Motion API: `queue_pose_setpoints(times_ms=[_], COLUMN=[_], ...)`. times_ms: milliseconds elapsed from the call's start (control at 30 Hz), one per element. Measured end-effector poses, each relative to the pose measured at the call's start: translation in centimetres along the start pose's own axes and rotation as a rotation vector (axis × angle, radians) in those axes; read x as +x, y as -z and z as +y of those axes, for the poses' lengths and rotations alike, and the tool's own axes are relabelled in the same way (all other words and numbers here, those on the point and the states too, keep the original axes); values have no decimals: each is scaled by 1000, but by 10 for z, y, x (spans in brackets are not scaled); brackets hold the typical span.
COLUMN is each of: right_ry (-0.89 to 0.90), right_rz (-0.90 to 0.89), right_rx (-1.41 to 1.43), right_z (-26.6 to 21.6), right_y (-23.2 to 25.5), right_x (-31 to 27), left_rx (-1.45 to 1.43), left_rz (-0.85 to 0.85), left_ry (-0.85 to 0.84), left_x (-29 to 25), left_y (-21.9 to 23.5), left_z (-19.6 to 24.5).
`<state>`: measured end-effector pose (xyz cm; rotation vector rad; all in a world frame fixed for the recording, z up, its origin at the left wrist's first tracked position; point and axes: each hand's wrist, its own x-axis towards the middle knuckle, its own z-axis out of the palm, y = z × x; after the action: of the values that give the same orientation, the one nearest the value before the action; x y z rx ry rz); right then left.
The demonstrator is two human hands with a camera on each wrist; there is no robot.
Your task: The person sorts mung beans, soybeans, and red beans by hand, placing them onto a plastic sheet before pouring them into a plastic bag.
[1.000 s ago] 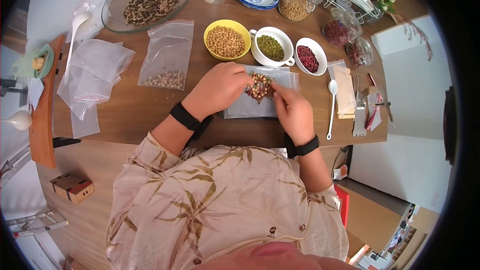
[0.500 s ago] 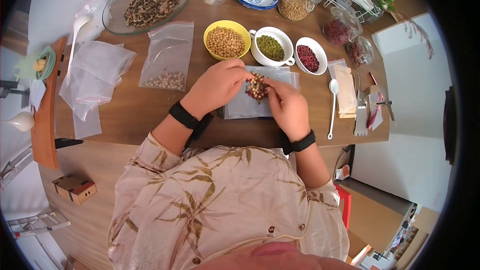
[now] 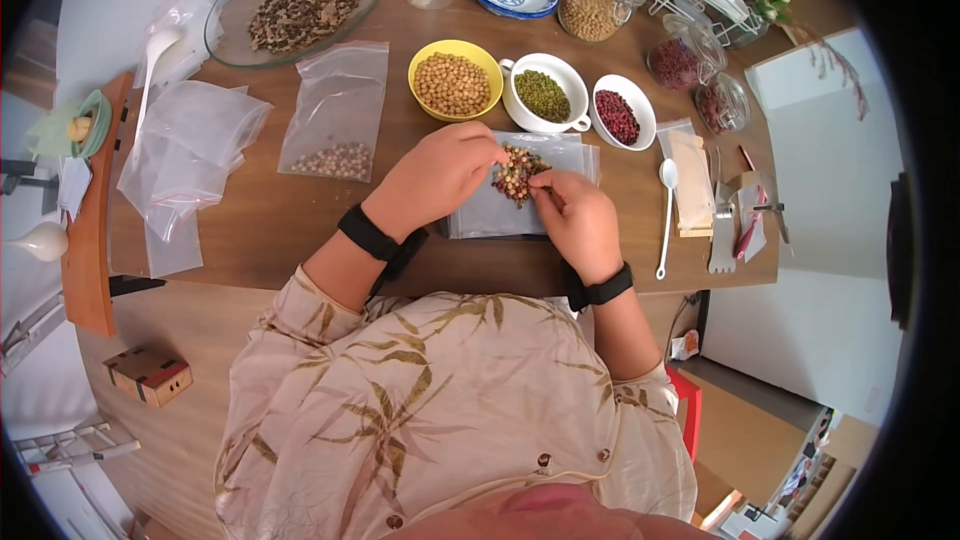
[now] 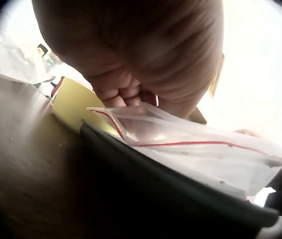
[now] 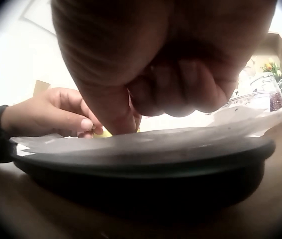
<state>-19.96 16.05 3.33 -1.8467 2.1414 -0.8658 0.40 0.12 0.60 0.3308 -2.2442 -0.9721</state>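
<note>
A pile of mixed beans (image 3: 517,172) lies on clear zip bags (image 3: 480,212) at the table's near edge. The bags rest over a dark, thin-rimmed plate (image 5: 131,168). My left hand (image 3: 438,172) is at the pile's left side; its thumb and forefinger pinch a small bean in the right wrist view. From the right, my right hand (image 3: 580,225) reaches in, its other fingers curled, thumb and forefinger pinched together at the beans. What sits between those two fingertips is mostly hidden. A red zip line (image 4: 190,143) crosses the bag in the left wrist view.
Behind the pile stand a yellow bowl (image 3: 418,83) of chickpeas, a white cup (image 3: 515,112) of green beans and a white bowl (image 3: 647,130) of red beans. Left lies a zip bag (image 3: 340,90) with beans. A white spoon (image 3: 665,220) and glass jars stand right.
My right hand first moved left over the pile, then drew its fingertips back slightly toward its near right side. My left hand stays almost in place at the left edge.
</note>
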Motion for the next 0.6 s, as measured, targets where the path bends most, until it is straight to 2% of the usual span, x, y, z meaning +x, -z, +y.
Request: queue_pose_setpoints(times_ms=[133, 267, 333, 600], right_ry=[-83, -74, 23, -4], right_rz=[-54, -59, -43, 5], right_rx=[-10, -15, 10, 45], right_z=[-2, -6, -3, 1], right_y=[2, 3, 1, 1], right_x=[-1, -2, -1, -2], left_rx=[-1, -2, 10, 26], left_rz=[-21, -32, -41, -38], left_ry=[-5, -10, -25, -20], left_x=[1, 1, 1, 0], left_y=[1, 1, 1, 2], left_z=[3, 5, 5, 6])
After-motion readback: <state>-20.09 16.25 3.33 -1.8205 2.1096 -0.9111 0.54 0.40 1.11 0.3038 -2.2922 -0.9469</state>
